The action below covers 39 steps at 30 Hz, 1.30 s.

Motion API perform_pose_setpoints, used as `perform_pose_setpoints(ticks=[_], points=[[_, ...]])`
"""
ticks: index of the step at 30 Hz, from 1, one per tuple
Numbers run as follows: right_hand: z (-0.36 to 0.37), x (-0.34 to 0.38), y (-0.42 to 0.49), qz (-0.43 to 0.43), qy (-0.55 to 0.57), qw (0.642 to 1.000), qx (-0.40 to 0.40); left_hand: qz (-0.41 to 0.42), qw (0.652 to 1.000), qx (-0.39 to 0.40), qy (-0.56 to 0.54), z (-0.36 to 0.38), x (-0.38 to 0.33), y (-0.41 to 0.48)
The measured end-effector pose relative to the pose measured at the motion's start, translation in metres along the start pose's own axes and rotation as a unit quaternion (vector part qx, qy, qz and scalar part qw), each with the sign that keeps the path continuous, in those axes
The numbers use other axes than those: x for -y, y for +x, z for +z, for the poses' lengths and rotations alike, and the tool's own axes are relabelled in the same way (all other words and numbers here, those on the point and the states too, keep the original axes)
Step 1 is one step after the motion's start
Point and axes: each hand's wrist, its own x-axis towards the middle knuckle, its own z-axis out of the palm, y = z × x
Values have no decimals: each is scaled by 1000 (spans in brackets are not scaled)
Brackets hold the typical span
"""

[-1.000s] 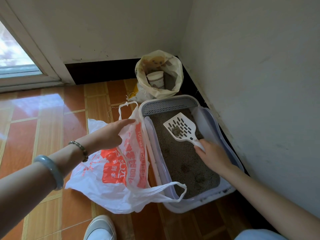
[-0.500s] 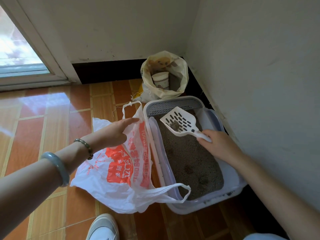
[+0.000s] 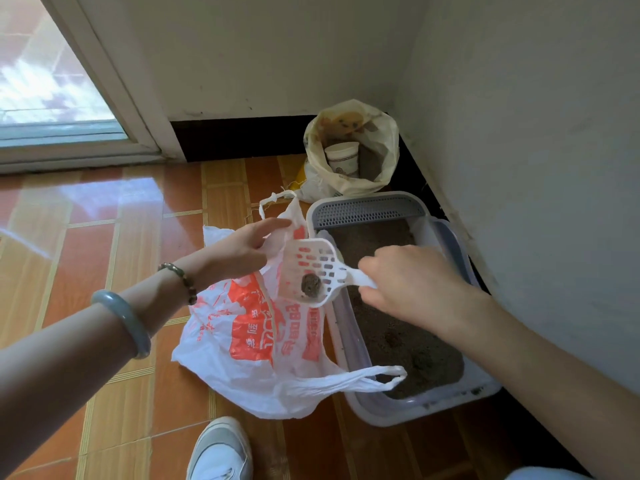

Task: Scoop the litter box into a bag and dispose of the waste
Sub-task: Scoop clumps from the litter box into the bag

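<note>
Tiled floor (image 3: pixel 104 271): box (image 3: pixel 367 202) hugs right wall (image 3: pixel 536 168), room left. Left hand (image 3: pixel 242 249) pinches bag (image 3: pixel 249 341); right hand (image 3: pixel 412 282) clamps scoop (image 3: pixel 311 268) handle.

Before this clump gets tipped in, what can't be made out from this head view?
Inside of the plastic bag: head view, hidden by the scoop and the bag's own folds.
Scoop handle: head view, wrapped in the right hand.
Bottom of the corner sack: head view, hidden by its wall and the cup.
Print on the bag: head view, too crumpled to read.
</note>
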Motion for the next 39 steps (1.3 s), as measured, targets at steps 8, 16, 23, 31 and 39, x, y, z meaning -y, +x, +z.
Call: perform_pose_setpoints(ticks=[8, 16, 23, 31, 39], points=[[-2, 28, 2, -53, -109, 992, -19, -5, 1000, -25, 4, -8, 10, -6], [8, 17, 5, -37, -109, 989, -97, 1, 1000, -21, 1, -4, 5, -4], [20, 12, -1, -88, -151, 973, -154, -5, 1000, -14, 14, -2, 5, -1], [42, 11, 8, -122, -164, 968, -143, -6, 999, -18, 30, 2, 2, 1], [33, -5, 5, -51, -63, 990, -117, -12, 999, -17, 30, 1, 2, 1]])
